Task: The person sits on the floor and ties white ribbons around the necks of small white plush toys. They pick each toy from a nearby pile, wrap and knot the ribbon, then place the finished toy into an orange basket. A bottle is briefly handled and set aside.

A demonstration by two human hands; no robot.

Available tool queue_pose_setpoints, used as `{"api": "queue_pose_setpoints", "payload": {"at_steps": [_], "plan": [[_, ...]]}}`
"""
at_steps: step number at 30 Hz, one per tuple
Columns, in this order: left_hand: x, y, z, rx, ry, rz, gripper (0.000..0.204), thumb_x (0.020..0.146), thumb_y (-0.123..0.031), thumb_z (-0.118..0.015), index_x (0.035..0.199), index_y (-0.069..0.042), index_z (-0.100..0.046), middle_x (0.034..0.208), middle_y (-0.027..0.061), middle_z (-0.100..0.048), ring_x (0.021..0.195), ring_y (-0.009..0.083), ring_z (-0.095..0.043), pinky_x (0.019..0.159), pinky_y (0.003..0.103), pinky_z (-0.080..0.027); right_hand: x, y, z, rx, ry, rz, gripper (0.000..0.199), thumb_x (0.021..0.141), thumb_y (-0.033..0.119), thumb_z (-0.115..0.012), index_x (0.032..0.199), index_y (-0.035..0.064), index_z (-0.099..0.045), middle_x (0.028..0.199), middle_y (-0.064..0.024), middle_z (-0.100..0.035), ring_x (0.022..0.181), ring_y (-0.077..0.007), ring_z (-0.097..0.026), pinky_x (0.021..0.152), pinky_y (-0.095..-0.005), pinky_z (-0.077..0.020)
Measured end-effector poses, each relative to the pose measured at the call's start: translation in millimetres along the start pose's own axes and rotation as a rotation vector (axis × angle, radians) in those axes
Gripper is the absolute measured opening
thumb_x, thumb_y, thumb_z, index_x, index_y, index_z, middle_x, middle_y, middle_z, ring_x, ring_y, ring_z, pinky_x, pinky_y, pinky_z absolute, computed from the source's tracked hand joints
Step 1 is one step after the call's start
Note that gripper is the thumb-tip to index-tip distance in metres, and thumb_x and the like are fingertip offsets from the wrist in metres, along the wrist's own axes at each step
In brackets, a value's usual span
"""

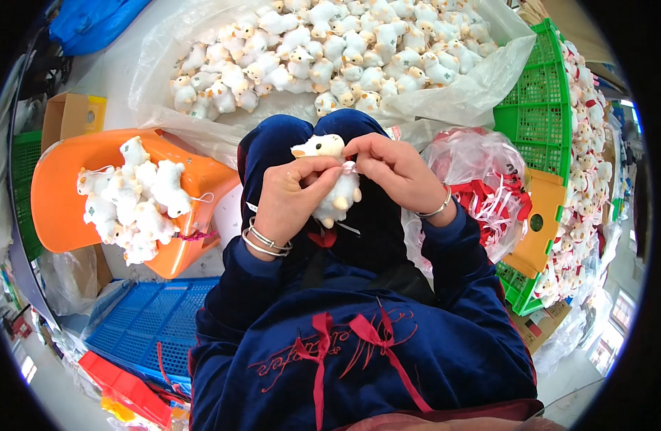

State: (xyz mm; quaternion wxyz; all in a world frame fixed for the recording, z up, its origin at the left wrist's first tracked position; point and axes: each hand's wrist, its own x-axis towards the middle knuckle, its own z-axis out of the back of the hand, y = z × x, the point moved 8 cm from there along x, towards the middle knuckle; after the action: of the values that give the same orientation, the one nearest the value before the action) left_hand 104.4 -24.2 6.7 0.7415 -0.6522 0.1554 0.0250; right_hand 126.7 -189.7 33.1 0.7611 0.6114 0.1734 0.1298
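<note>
A small white plush animal (340,197) with a yellowish beak-like snout and dark eye is held above my lap, its head toward the left. The thumb and fingers of my left hand (291,201) pinch it at the neck. My right hand (402,176) is closed in a pinch at the other side of the neck, where a thin pale ribbon (349,167) shows; the fingertips partly hide it. Under the toy, a small red piece (322,238) and a white strip lie on my dark trousers.
Ahead lies a big clear plastic sheet (158,72) heaped with similar plush toys. An orange chair (57,194) at left bears several more. At right are a plastic bag (463,154) of red and white ribbons and a green crate (535,100). A blue crate (154,323) stands lower left.
</note>
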Motion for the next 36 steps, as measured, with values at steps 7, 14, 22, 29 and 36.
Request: {"api": "queue_pose_setpoints", "payload": {"at_steps": [7,14,22,29,36], "plan": [[-0.4,1.7,1.9,0.001,0.007,-0.041,0.015,0.092,-0.011,-0.074,0.102,-0.001,-0.078,0.068,-0.0024,-0.065,0.061,0.0009,-0.053,0.056,0.020,-0.043,-1.7,7.5,-5.2,-0.073,0.091,0.020,0.017,0.095,0.007,-0.068,0.112,0.0042,-0.070,0.073,0.0025,-0.058,0.068,-0.0050,-0.052,0.060,-0.0235,-0.0400],[-1.3,1.4,3.5,0.000,0.015,-0.041,0.016,0.092,-0.010,-0.074,0.104,0.000,-0.078,0.071,-0.0019,-0.068,0.064,0.0007,-0.055,0.059,0.019,-0.045,-1.8,8.0,-6.3,-0.075,0.088,0.022,0.018,0.094,0.004,-0.069,0.112,0.0050,-0.071,0.075,0.0016,-0.060,0.069,-0.0054,-0.053,0.061,-0.0230,-0.0410],[-0.2,1.1,3.7,-0.031,0.033,-0.043,0.018,0.091,-0.010,-0.075,0.106,0.000,-0.077,0.074,-0.0016,-0.069,0.066,0.0009,-0.056,0.062,0.019,-0.047,-0.7,13.2,-7.1,-0.172,0.049,0.171,0.018,0.092,0.003,-0.071,0.110,0.0050,-0.071,0.082,-0.0025,-0.062,0.071,-0.0113,-0.058,0.063,-0.0258,-0.0449],[0.0,-1.3,3.5,-0.011,0.067,-0.079,0.018,0.091,-0.011,-0.077,0.105,-0.001,-0.077,0.074,-0.0008,-0.069,0.065,0.0011,-0.056,0.061,0.019,-0.047,-0.3,2.6,-4.1,-0.145,-0.028,0.136,0.007,0.092,0.006,-0.071,0.098,0.0024,-0.071,0.080,-0.0044,-0.063,0.070,-0.0127,-0.058,0.063,-0.0265,-0.0466],[-2.1,-3.6,2.2,-0.090,0.034,-0.019,0.018,0.093,-0.013,-0.075,0.106,0.000,-0.077,0.076,0.0004,-0.070,0.067,0.0022,-0.057,0.061,0.021,-0.047,-1.7,-5.3,-5.1,-0.098,-0.067,-0.022,0.011,0.096,0.012,-0.070,0.098,0.0008,-0.070,0.083,0.0012,-0.067,0.075,-0.0058,-0.058,0.067,-0.0225,-0.0464]]}}
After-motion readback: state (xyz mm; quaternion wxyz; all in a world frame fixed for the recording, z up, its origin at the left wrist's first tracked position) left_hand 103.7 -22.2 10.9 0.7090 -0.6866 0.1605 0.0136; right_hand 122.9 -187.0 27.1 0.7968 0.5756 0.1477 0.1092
